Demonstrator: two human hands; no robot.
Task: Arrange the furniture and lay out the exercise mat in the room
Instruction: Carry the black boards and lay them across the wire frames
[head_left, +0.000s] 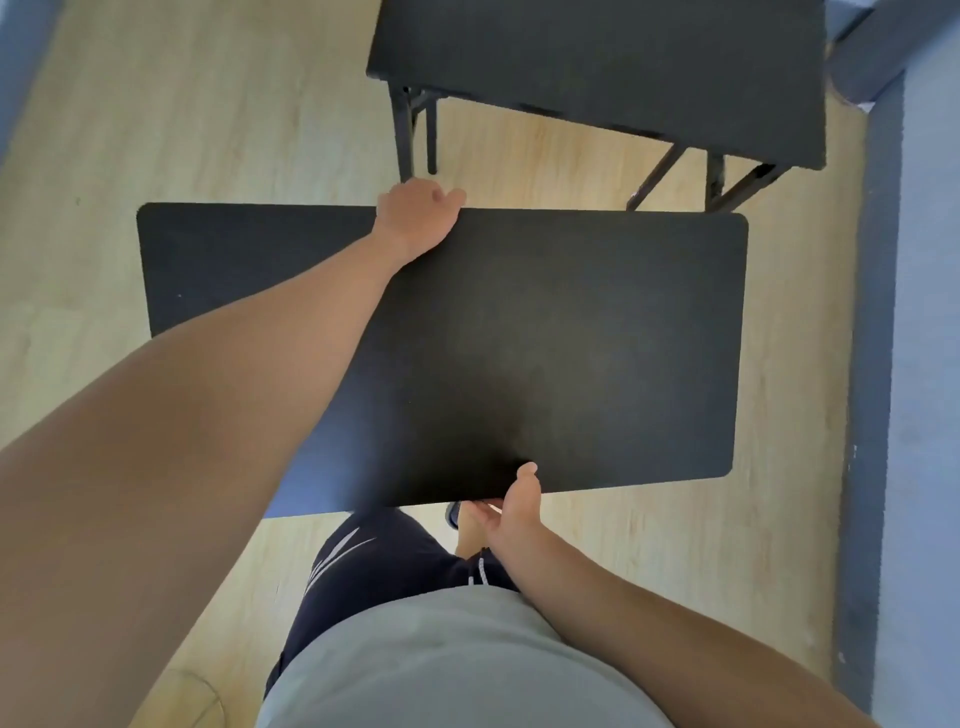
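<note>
Fingers (434, 196) of the left hand (415, 221) curled over the far edge of the black table top (597, 338) in the middle of the frame, right hand (511, 506) pinching its near edge, thumb on top, second table (597, 67) at the upper right

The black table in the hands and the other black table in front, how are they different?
The near table is gripped by the left hand on its far edge and the right hand on its near edge; nobody touches the far table. The far table's legs show; the near table's are hidden under its top. Both tops are plain black.
</note>
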